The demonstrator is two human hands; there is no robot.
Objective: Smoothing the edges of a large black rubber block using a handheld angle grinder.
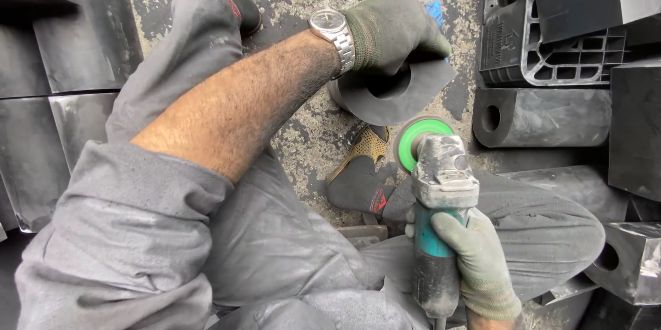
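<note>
Along the left edge, dark grey slabs [62, 61] are lying stacked on the concrete floor [310, 130], well apart from my work. My left hand [392, 27], in a grey-green glove, is curling its fingers over the top rim of a dark grey block [406, 92] with a round hole through it, clamping it on edge against the floor just ahead of my shoe [361, 178]. It looks like dense moulded rubber or plastic to me: stiff, fairly heavy, with a dusty surface that is probably gripping well under a glove. The rim beside the hole is giving the surest hold.

Just below it, my right hand [475, 261] is wrapping tightly round the teal body of an angle grinder [441, 185], whose green-backed disc [416, 141] is hanging near the block's lower edge, not quite touching as far as I can tell.

To the right, a similar block with a hole [540, 116], a ribbed black crate piece [544, 41] and more dark blocks [630, 254] are crowding in, narrowing room for swinging the grinder that way.
</note>
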